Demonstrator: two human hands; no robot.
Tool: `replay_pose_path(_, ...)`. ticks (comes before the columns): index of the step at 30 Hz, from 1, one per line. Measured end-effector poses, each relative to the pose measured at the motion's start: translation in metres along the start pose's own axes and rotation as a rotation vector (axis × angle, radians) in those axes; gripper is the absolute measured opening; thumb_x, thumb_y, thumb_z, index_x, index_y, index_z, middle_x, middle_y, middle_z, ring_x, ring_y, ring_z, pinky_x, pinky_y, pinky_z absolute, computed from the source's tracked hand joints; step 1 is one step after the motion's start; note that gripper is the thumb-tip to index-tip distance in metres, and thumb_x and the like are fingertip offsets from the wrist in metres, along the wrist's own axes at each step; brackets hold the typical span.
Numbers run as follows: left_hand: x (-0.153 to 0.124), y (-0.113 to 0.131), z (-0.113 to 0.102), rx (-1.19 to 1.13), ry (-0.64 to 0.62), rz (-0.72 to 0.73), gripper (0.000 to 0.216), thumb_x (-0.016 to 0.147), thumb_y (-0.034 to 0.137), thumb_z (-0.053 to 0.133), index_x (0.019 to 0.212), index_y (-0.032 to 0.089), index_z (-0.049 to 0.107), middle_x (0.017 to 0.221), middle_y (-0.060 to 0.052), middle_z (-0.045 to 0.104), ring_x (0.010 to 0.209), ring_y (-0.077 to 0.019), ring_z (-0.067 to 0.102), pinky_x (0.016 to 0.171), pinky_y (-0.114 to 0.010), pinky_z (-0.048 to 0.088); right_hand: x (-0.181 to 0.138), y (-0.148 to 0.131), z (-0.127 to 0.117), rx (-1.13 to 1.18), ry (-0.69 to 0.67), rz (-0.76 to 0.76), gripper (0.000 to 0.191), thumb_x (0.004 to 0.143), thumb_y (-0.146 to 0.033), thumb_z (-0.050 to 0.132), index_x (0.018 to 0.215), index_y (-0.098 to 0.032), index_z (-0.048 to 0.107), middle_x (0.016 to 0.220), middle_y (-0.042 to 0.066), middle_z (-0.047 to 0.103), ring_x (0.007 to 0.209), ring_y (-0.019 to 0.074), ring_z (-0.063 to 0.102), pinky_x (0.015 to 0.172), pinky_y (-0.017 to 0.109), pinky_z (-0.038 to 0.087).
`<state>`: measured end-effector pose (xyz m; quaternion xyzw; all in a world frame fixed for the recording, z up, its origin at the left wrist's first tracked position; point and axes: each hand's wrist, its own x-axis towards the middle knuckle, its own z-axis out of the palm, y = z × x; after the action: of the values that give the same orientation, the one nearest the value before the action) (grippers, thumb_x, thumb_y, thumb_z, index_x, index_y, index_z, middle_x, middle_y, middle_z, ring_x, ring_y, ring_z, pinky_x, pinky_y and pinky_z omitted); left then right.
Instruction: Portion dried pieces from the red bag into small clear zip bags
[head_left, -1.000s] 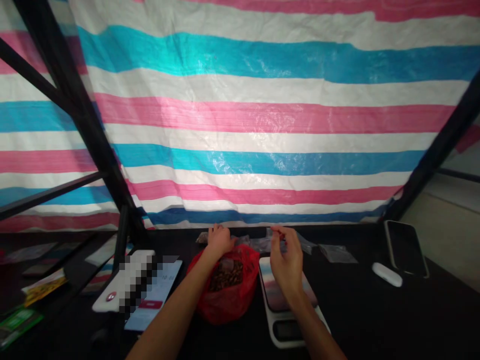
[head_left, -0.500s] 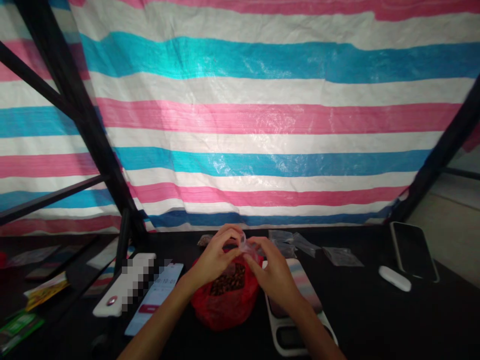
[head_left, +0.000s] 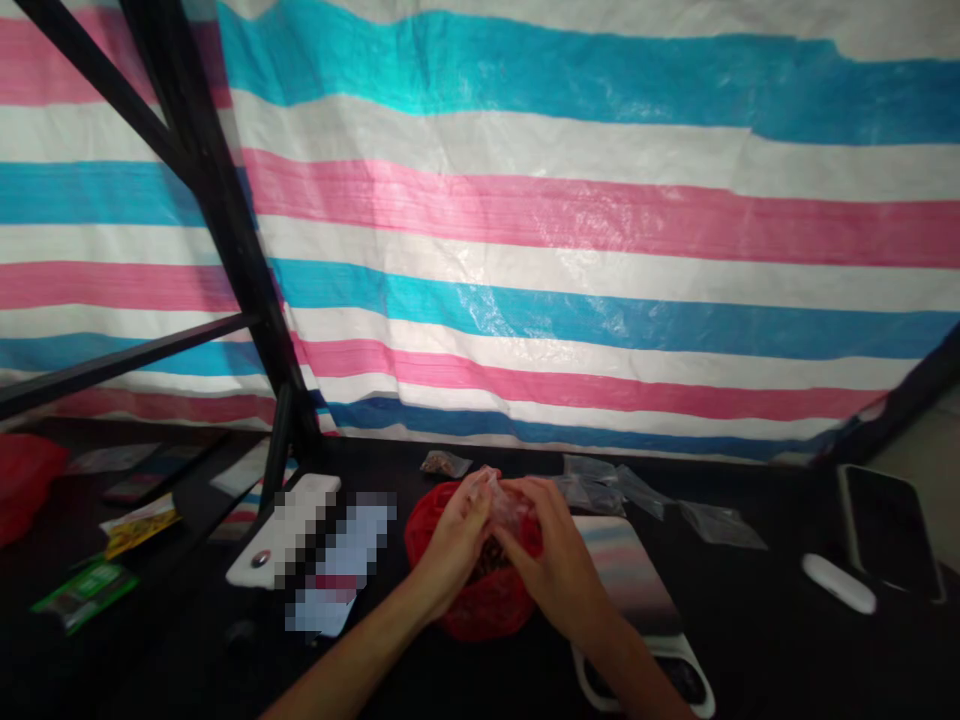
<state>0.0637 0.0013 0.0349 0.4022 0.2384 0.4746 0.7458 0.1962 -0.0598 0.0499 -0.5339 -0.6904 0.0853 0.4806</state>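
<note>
Both hands hold a small clear plastic bag over a red plastic bag that stands open on the black table. My left hand pinches the clear bag's left side, fingers closed. On its other side my right hand curls its fingers round the film. Small brown bean-like pieces show inside the red bag, partly covered by my hands. What the clear bag contains, if anything, I cannot make out. Beside my right forearm lies a scale with a shiny plate, its front end partly behind that arm.
A filled small bag lies behind the red bag; several flat clear bags lie to its right. Phones and a white oval case are at right. Left are a white device, a lit phone, snack packets and a black frame.
The view has turned left and tilted down a little. My fingers have closed further round the clear bag, which now looks bunched between both hands, lower over the red bag.
</note>
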Motion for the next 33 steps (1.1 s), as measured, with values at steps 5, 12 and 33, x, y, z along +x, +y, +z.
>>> replay_pose_path(5,0.009,0.017,-0.011,0.02,0.15,0.117,0.055,0.075,0.06,0.076,0.106,0.018,0.06,0.094,-0.008,0.073,0.092,-0.0239,0.071,0.084,-0.037,0.055,-0.007,-0.002,0.007,0.038,-0.154,0.043,0.03,0.095,-0.017,0.053,0.123,-0.026,0.055,0.097,0.001,0.064,0.08,0.0164,0.064,0.077,0.03,0.054)
replay_pose_path(12,0.015,0.055,-0.045,0.662,0.313,0.329,0.025,0.085,0.045,0.062,0.093,0.022,0.059,0.078,0.0,0.063,0.074,-0.0184,0.062,0.074,-0.03,0.047,0.004,0.001,0.013,-0.233,-0.255,0.026,0.019,0.092,-0.015,0.057,0.107,-0.024,0.067,0.107,0.007,0.07,0.102,0.0254,0.065,0.091,0.041,0.051)
replay_pose_path(33,0.01,0.042,-0.053,1.474,0.108,-0.128,0.022,0.081,0.03,0.058,0.099,0.021,0.05,0.088,-0.011,0.074,0.083,-0.0297,0.073,0.067,-0.032,0.045,0.014,0.007,-0.008,-0.481,-0.488,0.01,0.049,0.068,0.008,0.051,0.098,-0.026,0.067,0.108,0.003,0.07,0.103,0.0241,0.062,0.091,0.036,0.044)
